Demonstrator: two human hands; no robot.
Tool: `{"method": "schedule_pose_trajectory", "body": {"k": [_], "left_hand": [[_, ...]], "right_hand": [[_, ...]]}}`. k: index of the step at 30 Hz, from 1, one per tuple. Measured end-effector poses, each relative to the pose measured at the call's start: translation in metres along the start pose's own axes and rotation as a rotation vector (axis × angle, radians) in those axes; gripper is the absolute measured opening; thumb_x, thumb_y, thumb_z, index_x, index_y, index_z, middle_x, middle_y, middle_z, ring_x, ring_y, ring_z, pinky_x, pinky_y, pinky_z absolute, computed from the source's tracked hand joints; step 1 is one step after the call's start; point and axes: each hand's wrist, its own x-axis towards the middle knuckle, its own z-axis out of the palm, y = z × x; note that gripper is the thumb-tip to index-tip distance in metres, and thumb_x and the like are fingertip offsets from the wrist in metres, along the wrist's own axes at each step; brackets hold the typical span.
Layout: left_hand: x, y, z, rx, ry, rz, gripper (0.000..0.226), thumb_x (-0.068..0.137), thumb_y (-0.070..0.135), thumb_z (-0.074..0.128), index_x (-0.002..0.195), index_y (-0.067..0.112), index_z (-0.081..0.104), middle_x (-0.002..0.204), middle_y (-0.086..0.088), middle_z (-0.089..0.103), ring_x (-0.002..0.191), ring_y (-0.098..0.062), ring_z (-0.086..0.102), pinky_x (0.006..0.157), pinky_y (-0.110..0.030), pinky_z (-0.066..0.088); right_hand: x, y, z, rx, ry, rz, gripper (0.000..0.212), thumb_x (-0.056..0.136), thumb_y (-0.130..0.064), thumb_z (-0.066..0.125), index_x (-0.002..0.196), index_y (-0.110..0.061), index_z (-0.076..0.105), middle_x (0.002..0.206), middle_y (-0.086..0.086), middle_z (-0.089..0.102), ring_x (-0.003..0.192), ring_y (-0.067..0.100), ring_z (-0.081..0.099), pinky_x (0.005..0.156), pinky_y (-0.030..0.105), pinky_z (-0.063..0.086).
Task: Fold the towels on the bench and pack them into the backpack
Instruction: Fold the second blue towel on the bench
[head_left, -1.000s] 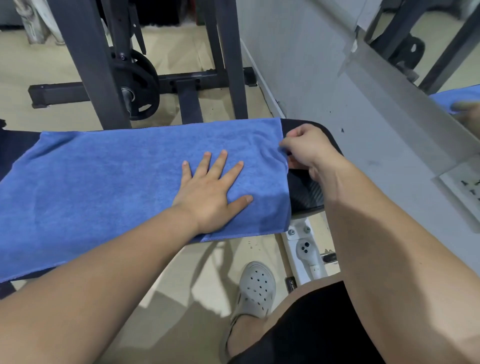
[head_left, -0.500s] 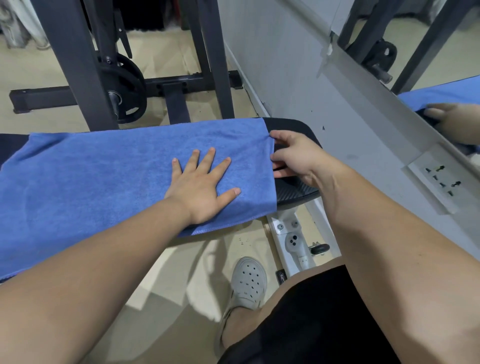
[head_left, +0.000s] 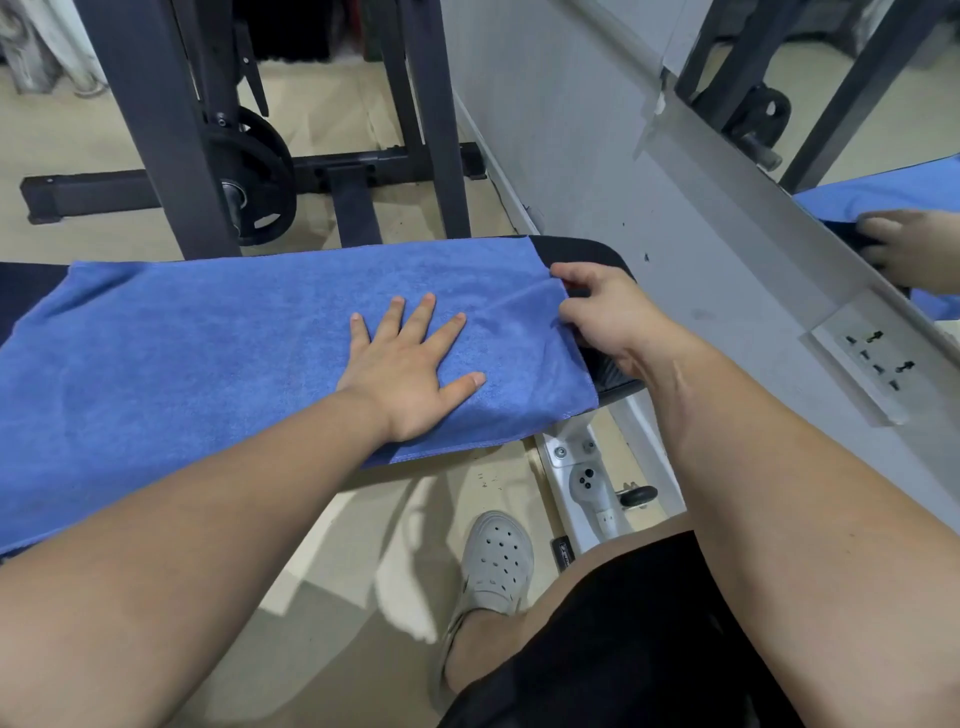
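Observation:
A blue towel (head_left: 208, 353) lies spread along the black padded bench (head_left: 592, 254), covering nearly all of it. My left hand (head_left: 410, 369) presses flat on the towel near its right end, fingers spread and straight. My right hand (head_left: 602, 317) pinches the towel's right edge, which is lifted slightly off the pad there. The backpack is not in view.
A dark steel rack (head_left: 171, 135) with a black weight plate (head_left: 254, 182) stands behind the bench. A grey wall with a socket (head_left: 878, 358) and a mirror (head_left: 857, 104) runs close on the right. My leg and a grey clog (head_left: 493, 566) are below the bench on the tan floor.
My right hand has taken hold of the towel's right edge and raised it a little, making a crease. My left hand stays flat in the same place on the towel.

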Motion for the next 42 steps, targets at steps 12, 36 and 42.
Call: {"method": "schedule_pose_trajectory", "body": {"k": [12, 36, 42], "left_hand": [[-0.013, -0.017, -0.025, -0.158, 0.182, -0.043, 0.069, 0.094, 0.068, 0.037, 0.154, 0.035, 0.028, 0.167, -0.003, 0.016, 0.152, -0.030, 0.013, 0.121, -0.059, 0.009], [-0.130, -0.258, -0.077, 0.042, 0.087, -0.704, 0.024, 0.096, 0.036, 0.049, 0.097, 0.012, 0.047, 0.101, -0.012, 0.048, 0.096, -0.035, 0.048, 0.074, -0.038, 0.037], [-0.124, -0.259, -0.072, 0.000, -0.018, -0.741, 0.023, 0.096, 0.019, 0.044, 0.113, 0.007, 0.053, 0.106, -0.012, 0.046, 0.097, -0.033, 0.047, 0.076, -0.039, 0.038]], "right_hand": [[-0.006, -0.037, 0.051, -0.958, 0.188, -0.256, 0.049, 0.092, -0.029, 0.057, 0.140, -0.022, 0.051, 0.138, 0.006, 0.045, 0.122, 0.032, 0.044, 0.096, 0.045, 0.043], [0.025, -0.119, 0.311, -0.907, -0.406, -0.679, 0.056, 0.097, -0.062, 0.044, 0.148, -0.040, 0.043, 0.160, -0.007, 0.031, 0.146, 0.021, 0.021, 0.115, 0.043, 0.016], [0.031, -0.118, 0.305, -0.880, -0.447, -0.618, 0.056, 0.093, -0.061, 0.053, 0.145, -0.043, 0.045, 0.161, -0.014, 0.028, 0.148, 0.015, 0.017, 0.118, 0.044, 0.011]]}}
